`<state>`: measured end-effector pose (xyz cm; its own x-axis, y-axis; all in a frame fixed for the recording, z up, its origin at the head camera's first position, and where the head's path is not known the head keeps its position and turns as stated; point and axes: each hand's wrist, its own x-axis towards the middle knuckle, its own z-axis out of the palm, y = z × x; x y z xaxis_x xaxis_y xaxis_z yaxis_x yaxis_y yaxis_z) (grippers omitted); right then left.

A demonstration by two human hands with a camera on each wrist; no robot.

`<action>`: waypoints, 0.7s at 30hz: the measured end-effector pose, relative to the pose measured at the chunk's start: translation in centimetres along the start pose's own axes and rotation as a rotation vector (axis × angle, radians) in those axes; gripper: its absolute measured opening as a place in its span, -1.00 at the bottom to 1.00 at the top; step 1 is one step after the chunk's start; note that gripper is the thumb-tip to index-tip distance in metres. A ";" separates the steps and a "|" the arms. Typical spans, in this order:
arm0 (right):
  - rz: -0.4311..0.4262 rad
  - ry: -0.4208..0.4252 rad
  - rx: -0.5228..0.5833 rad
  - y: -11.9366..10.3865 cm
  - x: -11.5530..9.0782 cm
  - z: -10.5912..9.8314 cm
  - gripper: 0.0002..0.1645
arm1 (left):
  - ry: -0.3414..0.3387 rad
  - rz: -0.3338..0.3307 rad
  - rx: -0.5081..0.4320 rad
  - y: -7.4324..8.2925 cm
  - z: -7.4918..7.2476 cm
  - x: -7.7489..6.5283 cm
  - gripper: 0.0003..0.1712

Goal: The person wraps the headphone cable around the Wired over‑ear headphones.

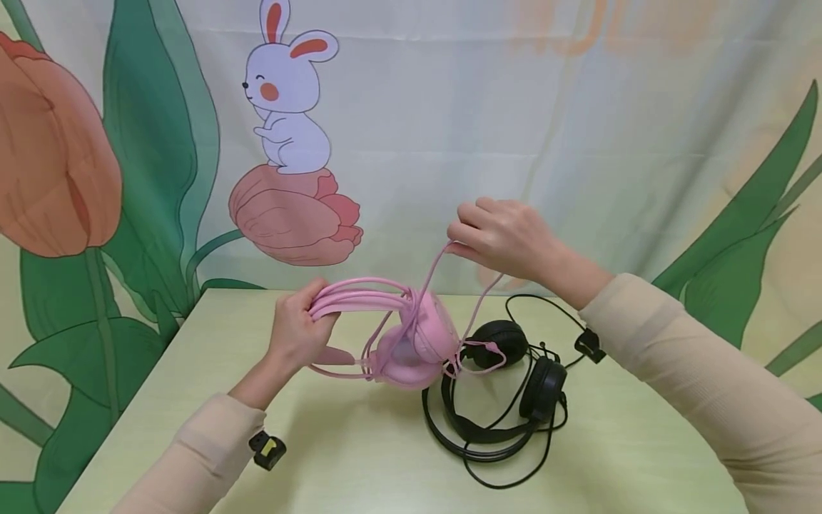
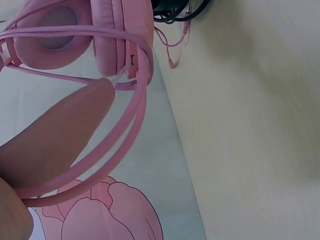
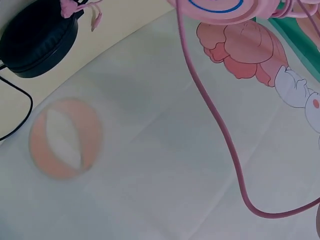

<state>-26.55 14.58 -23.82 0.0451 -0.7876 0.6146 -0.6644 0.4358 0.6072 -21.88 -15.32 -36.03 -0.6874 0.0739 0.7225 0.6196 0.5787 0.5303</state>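
Note:
My left hand point(image 1: 300, 327) grips the headband of pink headphones point(image 1: 437, 332) and holds them sideways above the table. Their pink cable is looped around the band and ear cups, as the left wrist view shows close up at the ear cushion point(image 2: 107, 40). Up and to the right, my right hand point(image 1: 504, 237) pinches a stretch of the pink cable point(image 3: 220, 122), which rises from the cups and drops back down from the fingers. A thin pink cable end point(image 1: 493, 348) dangles in front of a black ear cup.
Black headphones point(image 1: 544, 389) lie on the light table point(image 1: 359, 457) to the right of the pink pair, their black cable point(image 1: 514, 485) spread around them. Behind the table hangs a printed cloth point(image 1: 411, 143) with tulips and a rabbit. Small black devices point(image 1: 267, 450) sit at both wrists.

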 end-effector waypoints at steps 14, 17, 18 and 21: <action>0.160 -0.074 0.054 2.2 -1.3 0.2 -0.87 | -0.128 -0.069 -0.167 -0.1 -0.1 -1.1 -0.81; 0.197 -0.104 0.054 2.4 -1.6 0.4 -0.87 | -0.119 -0.108 -0.201 -0.1 0.0 -1.3 -0.81; 0.216 -0.109 0.058 2.5 -1.7 0.5 -0.86 | -0.120 -0.126 -0.215 0.5 -0.2 -1.2 -0.82; 0.278 -0.132 0.066 2.5 -1.7 0.6 -0.80 | -0.137 -0.175 -0.269 2.2 -0.6 -1.1 -0.83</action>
<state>-28.76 16.80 -23.64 -0.2394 -0.6934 0.6796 -0.6845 0.6170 0.3883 -19.53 -14.64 -35.33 -0.8252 0.1112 0.5538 0.5531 0.3584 0.7521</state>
